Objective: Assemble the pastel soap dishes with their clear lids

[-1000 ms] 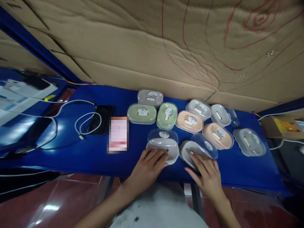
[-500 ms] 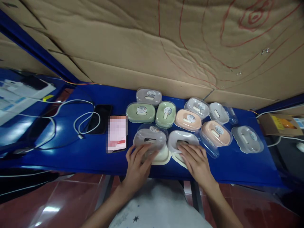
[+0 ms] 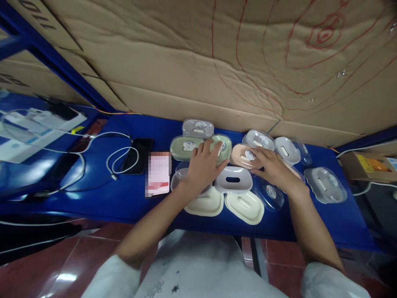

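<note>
My left hand (image 3: 203, 166) reaches over a green soap dish (image 3: 225, 142) with a clear lid, its fingers spread across the dish and its thumb by the near edge. My right hand (image 3: 274, 169) has its fingers and thumb around the right end of a lidded peach soap dish (image 3: 240, 158). Nearer me lies a lilac-grey dish (image 3: 217, 182) with an open slot and no lid. Two cream trays, a left one (image 3: 204, 205) and a right one (image 3: 245, 207), lie by the front edge. My left forearm partly hides another grey dish (image 3: 177, 182).
A clear lid (image 3: 270, 194) lies right of the trays. Other lidded dishes are a green one (image 3: 182, 151), a grey one at the back (image 3: 197, 129) and a grey one at right (image 3: 325, 186). A lit phone (image 3: 159, 174), a dark phone (image 3: 139, 155) and a white cable (image 3: 108, 163) lie left.
Both hands have left the grey dishes near the front edge and moved forward to the green and peach dishes. The front trays and the right grey dish's slot now show uncovered.
</note>
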A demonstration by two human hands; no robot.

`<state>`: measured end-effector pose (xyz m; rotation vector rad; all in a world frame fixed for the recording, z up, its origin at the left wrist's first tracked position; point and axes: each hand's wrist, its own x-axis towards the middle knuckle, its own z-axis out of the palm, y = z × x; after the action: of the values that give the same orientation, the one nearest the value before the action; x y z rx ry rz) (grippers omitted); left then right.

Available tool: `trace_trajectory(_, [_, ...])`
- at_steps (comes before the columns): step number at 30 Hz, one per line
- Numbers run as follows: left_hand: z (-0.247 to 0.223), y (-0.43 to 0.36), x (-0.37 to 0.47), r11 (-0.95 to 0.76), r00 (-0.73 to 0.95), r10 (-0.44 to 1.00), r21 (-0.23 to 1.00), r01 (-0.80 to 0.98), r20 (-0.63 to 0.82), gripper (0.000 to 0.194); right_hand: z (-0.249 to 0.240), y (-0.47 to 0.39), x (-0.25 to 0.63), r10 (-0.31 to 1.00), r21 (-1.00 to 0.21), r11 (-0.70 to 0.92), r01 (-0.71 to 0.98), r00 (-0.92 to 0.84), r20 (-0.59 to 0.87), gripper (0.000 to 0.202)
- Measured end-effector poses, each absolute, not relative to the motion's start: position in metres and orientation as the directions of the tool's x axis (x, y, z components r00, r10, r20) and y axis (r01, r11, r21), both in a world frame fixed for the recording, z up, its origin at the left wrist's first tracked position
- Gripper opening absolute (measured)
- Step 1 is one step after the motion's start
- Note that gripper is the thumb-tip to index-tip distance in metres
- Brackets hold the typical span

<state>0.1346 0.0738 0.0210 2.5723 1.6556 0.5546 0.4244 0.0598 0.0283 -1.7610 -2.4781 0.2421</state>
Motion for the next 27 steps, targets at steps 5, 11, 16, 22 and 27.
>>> trace_trajectory(5, [0.032,0.098,0.161,-0.407,0.403,0.913,0.094,0.909,0.058,0.07,0.047,0.075,0.433,0.928,-0.261,0.365,0.894,-0.371,0.027,0.049])
trace_trajectory(11, [0.041,0.109,0.156,-0.318,0.311,0.948,0.262,0.911,0.069,0.044,0.073,0.05,0.404,0.939,-0.069,0.337,0.939,-0.33,0.095,0.034])
trace_trajectory(16, [0.048,0.109,0.152,-0.435,0.401,0.894,0.171,0.884,0.2,0.023,0.057,0.042,0.377,0.915,-0.058,0.37,0.927,-0.374,-0.148,0.027])
trace_trajectory(22, [0.033,0.096,0.163,-0.687,0.689,0.725,0.084,0.721,0.013,0.03,0.035,0.068,0.375,0.919,-0.054,0.314,0.948,-0.318,-0.234,0.025])
trace_trajectory(27, [0.027,0.102,0.167,-0.657,0.662,0.747,0.086,0.749,-0.065,0.039,0.049,0.068,0.381,0.917,-0.204,0.284,0.937,-0.328,-0.229,0.022])
